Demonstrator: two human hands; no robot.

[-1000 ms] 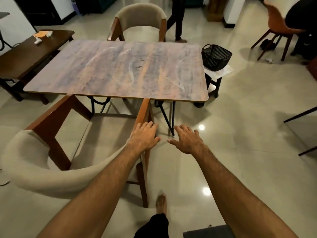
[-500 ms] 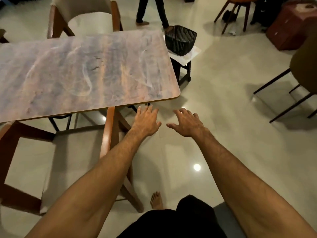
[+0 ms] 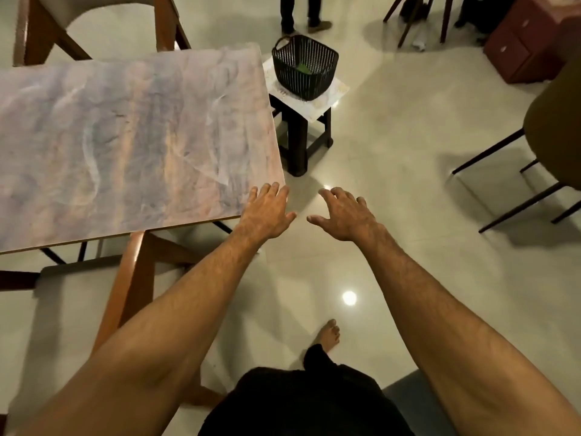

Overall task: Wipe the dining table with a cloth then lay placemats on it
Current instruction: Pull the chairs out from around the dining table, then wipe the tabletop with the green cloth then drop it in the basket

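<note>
Dining table [image 3: 125, 136], long axis left to right

A single wide-angle view looks from the person's head, forward and steeply down. Both forearms run up from the bottom edge to the left hand [image 3: 267, 215] and right hand [image 3: 345, 217] near the middle. The marbled purple-brown dining table [image 3: 125, 136] fills the upper left, close by. The black slatted plastic basket [image 3: 304, 70] sits farther off at top centre, and a bare foot [image 3: 328, 335] shows on the glossy pale floor [image 3: 408, 152] directly below.
</note>
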